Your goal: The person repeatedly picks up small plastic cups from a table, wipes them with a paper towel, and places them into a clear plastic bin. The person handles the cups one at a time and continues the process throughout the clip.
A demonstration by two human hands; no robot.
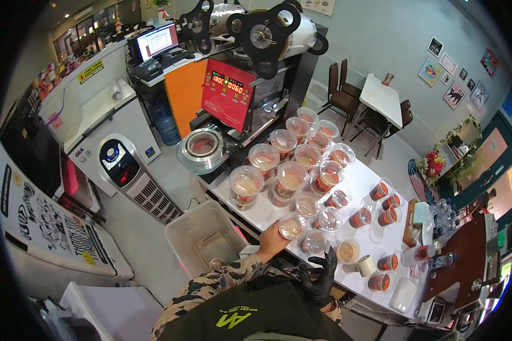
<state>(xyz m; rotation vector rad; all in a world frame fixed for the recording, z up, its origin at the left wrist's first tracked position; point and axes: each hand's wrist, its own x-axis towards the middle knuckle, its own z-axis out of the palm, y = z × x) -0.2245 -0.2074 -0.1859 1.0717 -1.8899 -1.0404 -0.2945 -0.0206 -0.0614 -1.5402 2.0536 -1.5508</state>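
The left hand, bare, is closed around the side of a round, clear plastic cup with pale contents, at the near edge of a long white desk. At four o'clock from it, the right hand, in a black glove, has its fingers loosely apart and grips nothing that can be seen. Its fingertips point to twelve o'clock, close to a low, clear plastic tub; whether they touch it cannot be told.

At one to two o'clock from the right hand stands a round container with a tan top, and just beside it lies a cream-coloured roll. From twelve to two o'clock of the left hand, a crowded group of clear, round plastic cups with reddish lower parts covers the desk, some apparently stacked. Farther out, between two and three o'clock, stand smaller orange-red cups.

At nine o'clock from the left hand, a translucent rectangular plastic bin sits beside the desk. At eleven o'clock is a machine with a red control panel and a round metal ring holder. At ten o'clock stands a white upright air cooler.
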